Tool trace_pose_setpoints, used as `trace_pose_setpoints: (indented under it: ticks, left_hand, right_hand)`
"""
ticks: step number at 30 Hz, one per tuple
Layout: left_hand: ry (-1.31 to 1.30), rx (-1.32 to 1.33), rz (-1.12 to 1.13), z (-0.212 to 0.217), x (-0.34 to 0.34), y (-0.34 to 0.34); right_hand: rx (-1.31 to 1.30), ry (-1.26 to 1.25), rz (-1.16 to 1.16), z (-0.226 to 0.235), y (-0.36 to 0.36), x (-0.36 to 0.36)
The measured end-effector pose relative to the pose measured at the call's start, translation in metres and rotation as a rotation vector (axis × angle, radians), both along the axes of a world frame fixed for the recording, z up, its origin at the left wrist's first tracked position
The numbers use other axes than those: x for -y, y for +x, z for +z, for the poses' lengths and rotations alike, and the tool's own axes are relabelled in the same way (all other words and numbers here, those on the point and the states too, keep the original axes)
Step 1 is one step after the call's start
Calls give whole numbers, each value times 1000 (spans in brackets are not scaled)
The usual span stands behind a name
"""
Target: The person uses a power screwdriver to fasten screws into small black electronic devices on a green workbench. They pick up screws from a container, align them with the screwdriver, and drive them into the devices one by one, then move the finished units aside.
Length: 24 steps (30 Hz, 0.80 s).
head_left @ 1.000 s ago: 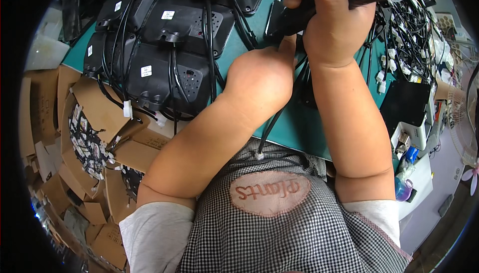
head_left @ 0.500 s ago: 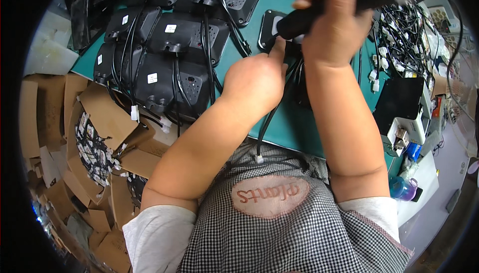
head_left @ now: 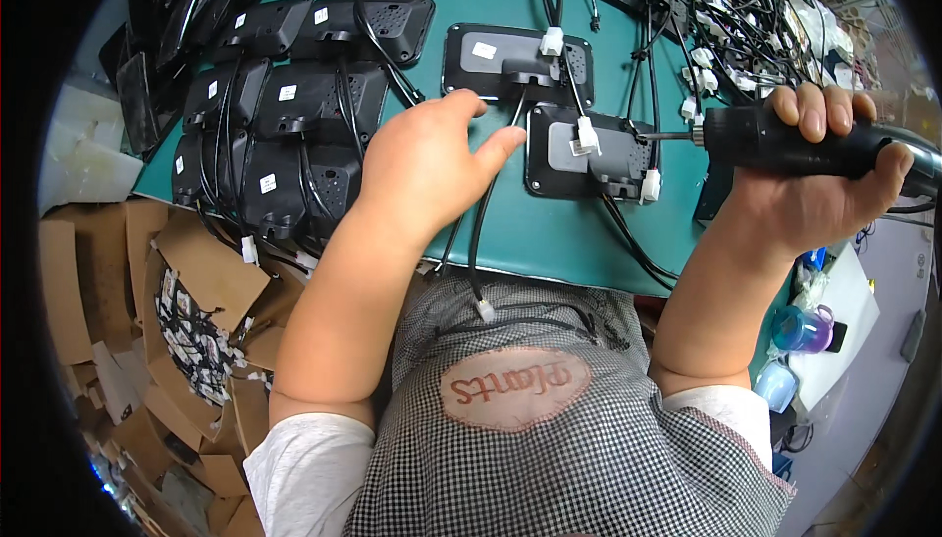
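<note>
Green, smooth tabletop forms the base. The right hand wraps around a cylindrical black electric screwdriver. The left hand, thumb spread from fingers, is beside two round-cornered black plastic housings on the tabletop. A slim metal bit reaches the nearer one's right side; boxy white connectors overlie both.

We are wearing a black-and-white checked apron with a pale pink patch; our electric screwdriver is showing black, the tabletop green, the connectors white.
</note>
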<state>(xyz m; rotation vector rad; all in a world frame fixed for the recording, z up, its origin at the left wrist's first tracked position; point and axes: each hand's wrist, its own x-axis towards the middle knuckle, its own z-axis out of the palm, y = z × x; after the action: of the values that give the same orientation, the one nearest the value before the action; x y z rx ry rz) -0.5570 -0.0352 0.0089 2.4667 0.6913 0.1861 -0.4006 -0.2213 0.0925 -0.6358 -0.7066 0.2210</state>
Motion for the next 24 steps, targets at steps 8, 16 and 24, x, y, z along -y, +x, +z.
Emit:
trace_pose_setpoints:
  ticks: [8,16,24]
  left_hand:
    - [7,35,25,-26,2,27]
    - [-685,447,-53,18,23,33]
    - [-276,269,-92,-8,112,5]
  right_hand:
    - [-42,30,-76,-3,-6,43]
    - [-44,83,-148,-1,-9,93]
    - [-41,75,-133,-8,-8,128]
